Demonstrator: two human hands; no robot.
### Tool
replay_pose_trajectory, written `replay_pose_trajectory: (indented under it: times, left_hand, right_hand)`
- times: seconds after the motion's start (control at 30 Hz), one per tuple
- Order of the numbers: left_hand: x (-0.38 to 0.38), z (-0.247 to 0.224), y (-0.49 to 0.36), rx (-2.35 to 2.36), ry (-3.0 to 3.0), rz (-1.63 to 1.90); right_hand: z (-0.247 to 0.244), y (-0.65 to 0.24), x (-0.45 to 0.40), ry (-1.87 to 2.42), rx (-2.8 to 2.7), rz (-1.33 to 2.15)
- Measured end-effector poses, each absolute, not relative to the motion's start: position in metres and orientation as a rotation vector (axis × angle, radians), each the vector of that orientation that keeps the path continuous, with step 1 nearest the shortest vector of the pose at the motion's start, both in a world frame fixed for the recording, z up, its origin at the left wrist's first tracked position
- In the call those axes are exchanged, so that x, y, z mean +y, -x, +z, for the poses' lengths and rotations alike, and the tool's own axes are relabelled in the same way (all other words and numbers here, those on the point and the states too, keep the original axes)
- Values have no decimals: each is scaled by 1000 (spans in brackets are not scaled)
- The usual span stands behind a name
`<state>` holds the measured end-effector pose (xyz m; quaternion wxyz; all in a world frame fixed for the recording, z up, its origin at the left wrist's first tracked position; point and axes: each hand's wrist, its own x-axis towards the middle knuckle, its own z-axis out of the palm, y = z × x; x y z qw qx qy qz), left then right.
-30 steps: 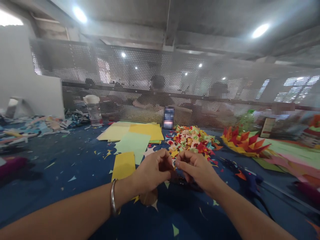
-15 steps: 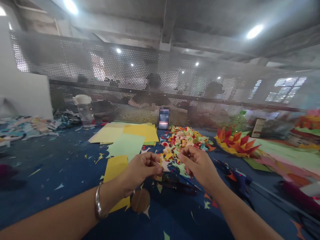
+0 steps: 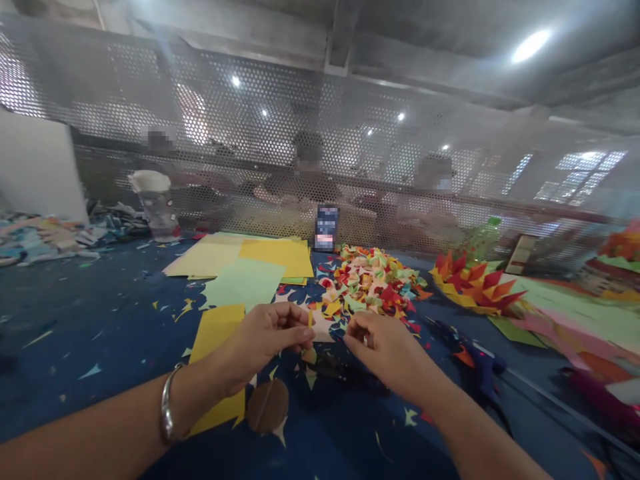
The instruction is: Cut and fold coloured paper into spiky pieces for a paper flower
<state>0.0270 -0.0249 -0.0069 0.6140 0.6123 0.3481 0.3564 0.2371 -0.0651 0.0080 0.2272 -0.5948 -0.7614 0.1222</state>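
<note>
A small yellow paper piece (image 3: 311,320) is pinched between the thumb and fingers of my left hand (image 3: 273,337). To its right, my right hand (image 3: 377,340) has its thumb and fingertips curled together; whatever they hold, if anything, is too small to make out. Dark scissors (image 3: 327,365) lie partly hidden below and between the hands. Beyond my right hand is a heap of colourful paper pieces (image 3: 377,277). Under my left wrist lies a yellow sheet (image 3: 215,333), with a round brown disc (image 3: 269,405) beside it.
Stacked paper sheets (image 3: 215,257) and a phone (image 3: 326,228) stand or lie at the back. A cup (image 3: 156,207) is at the left. An orange and yellow paper flower (image 3: 475,283) and a blue glue gun (image 3: 475,363) are at the right. People sit behind a perforated screen (image 3: 240,147).
The view has shifted slightly. My right hand has come a little nearer to my left and covers more of the scissors. The yellow piece remains in my left hand.
</note>
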Motion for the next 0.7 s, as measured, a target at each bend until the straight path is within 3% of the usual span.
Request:
replay_pose_trajectory:
  times: [0.2, 0.7]
  left_hand:
    - [-26, -4, -26, 795, -1391, 839]
    - [-35, -3, -34, 709, -1276, 750]
  right_hand:
    - [6, -246, -64, 1871, -2148, 239]
    - [4, -254, -63, 1958, -2252, 110]
